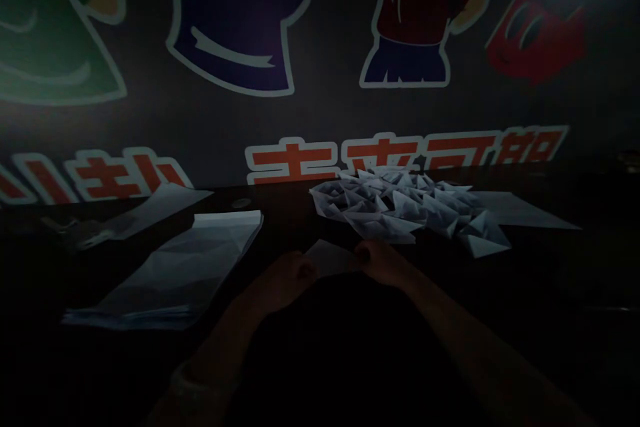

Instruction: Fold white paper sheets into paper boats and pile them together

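Between my two hands is a small piece of folded white paper (331, 259), its top rising to a blunt point. My left hand (295, 272) is closed on its left edge, with the fingers curled. On the opposite edge my right hand (376, 260) pinches the paper. Just beyond the right hand lies a heap of folded paper boats (400, 200), several of them overlapping. A stack of white paper sheets (180, 267) rests to the left of my left hand. The scene is very dark, so the fingertips and the folds are hard to make out.
Another white sheet (157, 210) lies at the back left beside a small pale object (90, 233) I cannot identify. A small round disc (241, 203) sits near the wall. More flat paper (525, 209) extends right of the heap. A wall with painted cartoon figures (325, 113) stands behind the dark table.
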`<state>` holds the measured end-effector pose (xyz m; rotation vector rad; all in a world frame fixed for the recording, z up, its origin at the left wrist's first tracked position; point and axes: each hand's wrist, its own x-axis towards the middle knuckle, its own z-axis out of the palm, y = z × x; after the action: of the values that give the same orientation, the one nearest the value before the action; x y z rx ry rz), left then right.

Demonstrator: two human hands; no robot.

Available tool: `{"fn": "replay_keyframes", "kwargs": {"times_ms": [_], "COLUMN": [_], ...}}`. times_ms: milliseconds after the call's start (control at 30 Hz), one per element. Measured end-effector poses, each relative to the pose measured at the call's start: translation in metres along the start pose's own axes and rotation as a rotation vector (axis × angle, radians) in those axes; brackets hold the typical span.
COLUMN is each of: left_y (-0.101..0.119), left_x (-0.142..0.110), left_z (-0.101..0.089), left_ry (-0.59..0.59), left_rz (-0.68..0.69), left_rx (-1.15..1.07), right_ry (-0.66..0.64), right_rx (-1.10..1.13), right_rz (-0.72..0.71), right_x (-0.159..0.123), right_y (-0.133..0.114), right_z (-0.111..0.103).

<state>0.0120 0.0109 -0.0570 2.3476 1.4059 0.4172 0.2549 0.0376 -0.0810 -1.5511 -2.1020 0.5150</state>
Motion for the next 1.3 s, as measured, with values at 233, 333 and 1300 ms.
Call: {"fn": "replay_keyframes", "kwargs": {"times_ms": [233, 333, 1300], "left_y": [-0.005, -0.003, 0.028], "left_x": [0.000, 0.001, 0.003], "left_z": [-0.002, -0.002, -0.020], "left_ry": [0.057, 0.140, 0.478], "left_rz": [0.011, 0.033, -0.112], "left_rx": [0.027, -0.009, -0.881], "right_ry": [0.010, 0.101, 0.088], "right_rx": [0.053, 0.161, 1.547], "right_rz": [0.006, -0.068, 0.058], "right_x": [-0.003, -0.004, -0.003], "right_y": [-0.007, -0.018, -0.040], "right_z": [-0.003, -0.001, 0.004]}}
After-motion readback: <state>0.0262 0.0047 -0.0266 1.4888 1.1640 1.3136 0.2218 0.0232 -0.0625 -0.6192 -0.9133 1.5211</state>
